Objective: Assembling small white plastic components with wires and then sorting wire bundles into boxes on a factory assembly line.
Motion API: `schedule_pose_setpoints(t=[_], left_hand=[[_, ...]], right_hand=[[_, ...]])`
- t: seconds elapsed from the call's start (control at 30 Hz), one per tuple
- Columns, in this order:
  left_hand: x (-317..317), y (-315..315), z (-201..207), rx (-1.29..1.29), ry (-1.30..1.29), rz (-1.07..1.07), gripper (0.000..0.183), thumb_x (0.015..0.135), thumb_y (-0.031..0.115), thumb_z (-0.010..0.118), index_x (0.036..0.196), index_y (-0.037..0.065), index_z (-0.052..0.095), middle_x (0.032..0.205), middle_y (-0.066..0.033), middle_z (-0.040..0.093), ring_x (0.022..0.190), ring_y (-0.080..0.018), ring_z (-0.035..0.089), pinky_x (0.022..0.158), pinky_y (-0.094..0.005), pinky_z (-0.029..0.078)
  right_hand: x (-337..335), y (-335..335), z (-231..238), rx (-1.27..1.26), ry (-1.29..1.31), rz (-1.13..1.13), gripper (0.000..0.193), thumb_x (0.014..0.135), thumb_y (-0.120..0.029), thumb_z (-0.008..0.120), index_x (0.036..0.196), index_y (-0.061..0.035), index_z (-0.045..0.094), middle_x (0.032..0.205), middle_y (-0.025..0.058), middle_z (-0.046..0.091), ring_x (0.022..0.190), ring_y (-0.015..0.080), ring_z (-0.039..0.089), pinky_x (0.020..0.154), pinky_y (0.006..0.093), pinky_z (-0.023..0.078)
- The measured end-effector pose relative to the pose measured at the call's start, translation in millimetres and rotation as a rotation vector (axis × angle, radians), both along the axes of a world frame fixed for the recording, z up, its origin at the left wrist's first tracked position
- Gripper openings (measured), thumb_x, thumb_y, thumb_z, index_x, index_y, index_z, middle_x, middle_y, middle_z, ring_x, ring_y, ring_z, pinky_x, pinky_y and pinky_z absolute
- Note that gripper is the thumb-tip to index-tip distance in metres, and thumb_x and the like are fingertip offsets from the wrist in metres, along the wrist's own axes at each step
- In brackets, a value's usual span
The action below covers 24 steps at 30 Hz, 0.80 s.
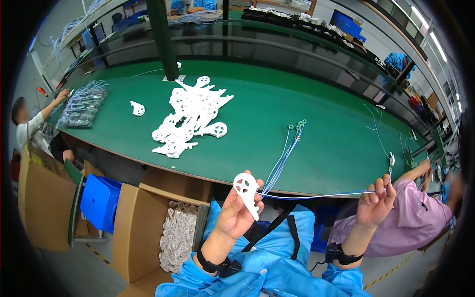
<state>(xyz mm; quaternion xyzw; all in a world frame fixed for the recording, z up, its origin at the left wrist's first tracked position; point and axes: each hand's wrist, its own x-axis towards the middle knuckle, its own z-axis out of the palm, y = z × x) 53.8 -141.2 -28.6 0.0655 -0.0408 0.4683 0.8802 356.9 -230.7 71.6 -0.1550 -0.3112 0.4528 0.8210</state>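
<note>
My left hand (234, 218) is closed around a flat white plastic part (245, 185), with a round spoked head on top and a pointed tail downward. Thin blue and white wires (316, 196) stretch from beside this part to my right hand (375, 202), whose fingers pinch their far end. Just above those fingertips shows a small white and dark piece (392, 159); whether it is joined to the wires I cannot tell. A bundle of similar wires (283, 163) with small green ends lies on the green table, reaching its front edge near my left hand.
A heap of white plastic parts (190, 111) covers the table's left middle, with one loose part (137, 108) beside it. Farther left sits a wire-filled stack (83, 105). Below the edge, an open carton (126, 232) holds more parts. A person in pink (396, 220) sits close at right.
</note>
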Motion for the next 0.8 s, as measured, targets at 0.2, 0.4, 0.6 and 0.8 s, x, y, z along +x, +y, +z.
schedule_pose_setpoints(t=[0.2,0.4,0.6,0.8], left_hand=[[-1.5,-0.8,-0.2,0.009,-0.010,-0.012,0.068,0.086,0.015,0.065,0.143,0.018,0.028,0.132,-0.0145,0.046,0.101,-0.0207,0.059,0.091,-0.0383,0.048],[-3.2,0.5,-0.6,0.006,-0.044,-0.030,0.067,0.086,0.019,0.067,0.141,0.019,0.031,0.129,-0.0114,0.048,0.096,-0.0179,0.057,0.087,-0.0377,0.047],[-1.2,-1.8,0.7,0.062,-0.073,-0.075,0.073,0.082,0.018,0.072,0.142,0.019,0.031,0.125,-0.0079,0.051,0.092,-0.0167,0.054,0.087,-0.0372,0.046],[-1.2,-2.3,1.6,0.034,-0.060,0.001,0.078,0.077,0.018,0.077,0.141,0.016,0.033,0.123,-0.0052,0.053,0.089,-0.0153,0.053,0.081,-0.0316,0.046]], right_hand=[[-0.2,-1.4,-3.6,-0.034,-0.015,-0.044,0.022,0.100,-0.021,0.033,0.100,-0.0043,0.046,0.079,0.0129,0.059,0.058,0.0183,0.058,0.045,0.0271,0.045],[1.3,-3.4,-6.1,-0.083,-0.003,-0.040,0.020,0.099,-0.020,0.035,0.102,-0.0050,0.047,0.081,0.0127,0.059,0.059,0.0190,0.058,0.048,0.0283,0.047],[-10.9,5.3,-11.1,-0.139,-0.015,-0.178,0.016,0.098,-0.020,0.040,0.101,-0.0058,0.047,0.082,0.0133,0.060,0.062,0.0208,0.059,0.050,0.0281,0.048],[-47.8,11.0,-18.7,-0.147,-0.191,-0.229,0.009,0.097,-0.018,0.040,0.100,-0.0096,0.042,0.080,0.0160,0.060,0.059,0.0249,0.061,0.049,0.0312,0.051]])
